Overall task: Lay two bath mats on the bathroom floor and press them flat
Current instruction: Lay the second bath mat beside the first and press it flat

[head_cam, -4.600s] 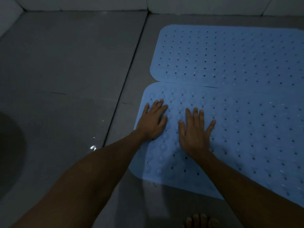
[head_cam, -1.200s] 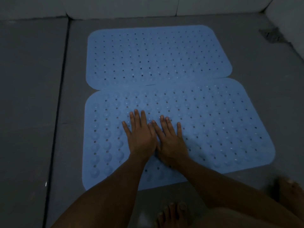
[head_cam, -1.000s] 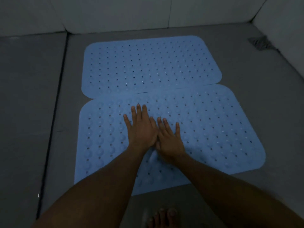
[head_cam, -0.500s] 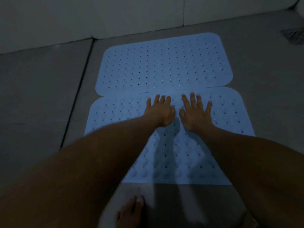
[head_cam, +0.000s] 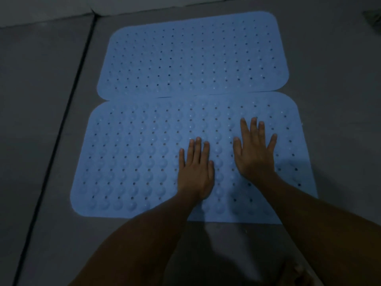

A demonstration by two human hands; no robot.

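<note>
**Both palms flat on the near bath mat**

My left hand (head_cam: pixel 195 172) and right hand (head_cam: pixel 254 153) lie palm-down on the near mat (head_cam: pixel 134 162), fingers straight and slightly spread, grasping nothing. The left hand sits near the mat's middle; the right lies just beside it, reaching a little farther forward. The far mat (head_cam: pixel 191 56) lies flat directly beyond, its near edge meeting the near mat's far edge along a thin seam. Both blue, perforated mats rest on the grey floor (head_cam: pixel 41 100). A dark grout line (head_cam: pixel 59 129) runs to their left. A wall base (head_cam: pixel 51 9) borders the floor at top.
</note>
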